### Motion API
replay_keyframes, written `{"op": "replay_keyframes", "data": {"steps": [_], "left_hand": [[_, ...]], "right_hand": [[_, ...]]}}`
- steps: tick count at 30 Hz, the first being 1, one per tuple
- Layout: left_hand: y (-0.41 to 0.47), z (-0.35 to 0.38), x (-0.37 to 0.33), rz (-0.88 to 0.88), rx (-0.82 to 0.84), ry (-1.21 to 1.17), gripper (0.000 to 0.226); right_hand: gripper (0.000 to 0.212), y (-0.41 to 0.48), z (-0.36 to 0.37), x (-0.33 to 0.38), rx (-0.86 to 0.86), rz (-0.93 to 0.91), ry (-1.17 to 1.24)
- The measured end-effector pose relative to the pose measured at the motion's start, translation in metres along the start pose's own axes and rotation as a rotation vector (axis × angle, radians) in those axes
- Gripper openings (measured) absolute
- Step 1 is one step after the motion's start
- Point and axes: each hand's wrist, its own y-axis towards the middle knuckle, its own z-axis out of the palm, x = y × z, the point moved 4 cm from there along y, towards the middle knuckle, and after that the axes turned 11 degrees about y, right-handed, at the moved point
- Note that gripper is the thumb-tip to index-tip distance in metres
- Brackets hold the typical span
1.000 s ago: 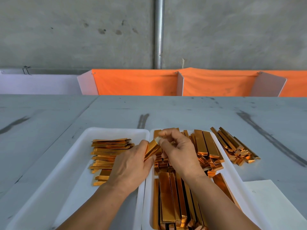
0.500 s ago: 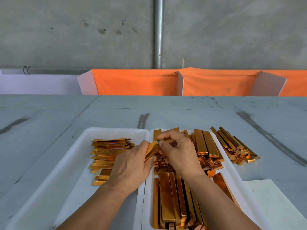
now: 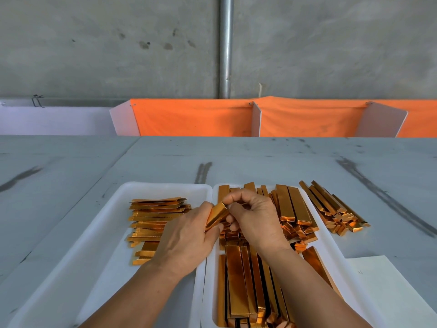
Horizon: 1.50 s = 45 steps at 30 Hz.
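Left hand [image 3: 186, 235] curled round near end of gold box [image 3: 217, 215], steadying it; right hand [image 3: 256, 220] pinching far-end flap, likely tucking shut. Box held above gap between left tray [image 3: 106, 233] (flat blanks [image 3: 153, 217]) and right tray [image 3: 331, 245] (folded boxes [image 3: 241, 280]): short reach both ways

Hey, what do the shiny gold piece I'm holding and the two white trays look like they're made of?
The gold piece looks like thin card faced with metallic copper-gold foil: mirror-like glare, crisp fold edges. The left tray and right tray look like matte white moulded plastic, possibly foam: rounded rims and corners, no shine.
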Motion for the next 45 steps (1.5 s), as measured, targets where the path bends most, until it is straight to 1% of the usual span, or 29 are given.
{"op": "replay_keyframes", "data": {"steps": [7, 9, 13, 15, 18, 21, 24, 27, 31, 37, 41, 45], "left_hand": [[0.000, 0.002, 0.002, -0.016, -0.002, -0.002, 0.026], [0.000, 0.003, 0.003, -0.010, -0.018, -0.007, 0.033], [0.001, 0.002, 0.002, 0.022, -0.057, -0.062, 0.056], [0.001, 0.002, 0.001, 0.037, -0.065, -0.068, 0.060], [0.001, 0.002, 0.001, 0.031, -0.066, -0.070, 0.058], [0.001, 0.002, 0.002, 0.021, -0.067, -0.069, 0.053], [0.002, 0.002, 0.003, 0.005, -0.075, -0.076, 0.053], [0.002, 0.001, 0.004, -0.012, -0.085, -0.064, 0.059], [0.002, 0.001, 0.005, -0.034, -0.097, -0.050, 0.056], [0.002, 0.001, 0.004, -0.024, -0.105, -0.044, 0.059], [0.003, 0.002, 0.005, -0.038, -0.101, -0.045, 0.055], [0.004, 0.003, 0.004, -0.043, -0.102, -0.048, 0.054]], "right_hand": [[0.033, -0.003, 0.001, 0.002, 0.047, 0.008, -0.001], [0.031, -0.004, 0.002, 0.003, 0.062, 0.003, 0.019], [0.016, -0.004, 0.004, 0.003, 0.053, -0.024, 0.038], [0.015, -0.004, 0.004, 0.002, 0.028, -0.052, 0.012], [0.021, -0.003, 0.005, 0.002, -0.001, -0.078, -0.012], [0.019, -0.004, 0.004, 0.001, 0.017, -0.074, -0.001], [0.016, -0.004, 0.004, -0.003, 0.058, -0.009, 0.071], [0.022, -0.004, 0.007, -0.009, 0.108, 0.064, 0.118], [0.026, -0.002, 0.008, -0.012, 0.126, 0.099, 0.142], [0.022, -0.002, 0.006, -0.013, 0.103, 0.078, 0.146], [0.023, -0.001, 0.007, -0.016, 0.082, 0.075, 0.140], [0.022, -0.001, 0.008, -0.017, 0.056, 0.051, 0.126]]}}
